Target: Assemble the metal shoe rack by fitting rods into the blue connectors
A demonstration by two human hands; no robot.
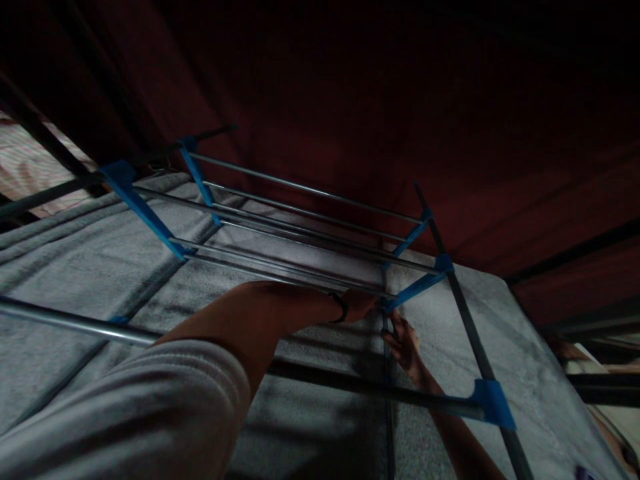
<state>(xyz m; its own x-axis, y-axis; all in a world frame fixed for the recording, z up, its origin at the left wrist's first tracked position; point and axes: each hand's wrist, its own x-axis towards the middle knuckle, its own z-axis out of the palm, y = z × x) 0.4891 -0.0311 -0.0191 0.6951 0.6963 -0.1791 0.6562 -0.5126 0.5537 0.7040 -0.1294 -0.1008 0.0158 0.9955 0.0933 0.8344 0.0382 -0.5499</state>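
Observation:
A rack of metal rods [300, 230] with blue plastic connectors stands inside a dark red fabric cover. My left hand [357, 305] reaches far in, a dark band on its wrist, and is closed around the near front rod right beside a blue corner connector [413, 288]. My right hand [406, 343] comes up from below and grips the dark upright pole [387, 373] just under that same connector. Both hands meet at this corner. The fingertips are partly hidden by the rods.
Grey fabric [100, 260] lies under the rods. A thicker horizontal bar [65, 321] crosses in front, ending in another blue connector [493, 400]. Dark red cloth [400, 100] closes the top and back. A pink patterned surface [20, 167] shows at far left.

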